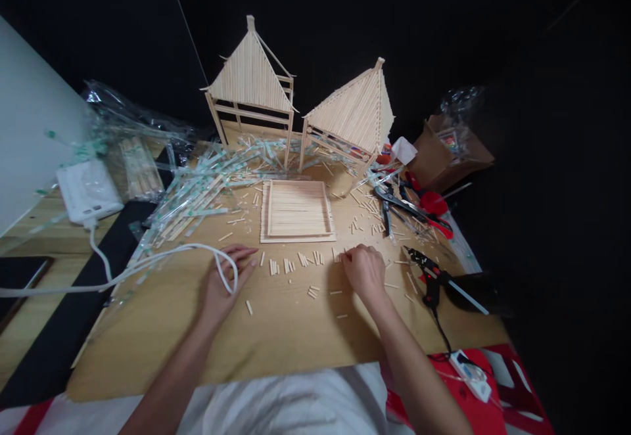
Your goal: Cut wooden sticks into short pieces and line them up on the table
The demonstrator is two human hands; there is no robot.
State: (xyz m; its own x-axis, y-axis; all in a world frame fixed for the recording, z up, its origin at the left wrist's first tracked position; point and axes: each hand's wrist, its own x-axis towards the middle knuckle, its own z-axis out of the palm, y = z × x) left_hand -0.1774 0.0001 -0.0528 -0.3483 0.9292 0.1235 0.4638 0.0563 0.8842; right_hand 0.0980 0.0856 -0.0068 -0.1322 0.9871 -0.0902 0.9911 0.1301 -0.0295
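Note:
My left hand rests on the board with thumb and fingers apart, holding nothing, close to one short stick piece. A white cable runs across the view over this hand. My right hand is closed, its fingertips pinched at a small group of short wooden sticks; the exact grip is partly hidden. Between the hands lie several little bunches of cut sticks. Just beyond them sits a square stick panel with a raised rim.
Two roofed stick models stand at the back. Plastic-wrapped sticks pile up on the left, near a white power bank. Pliers, a hot glue gun and a cardboard box are to the right.

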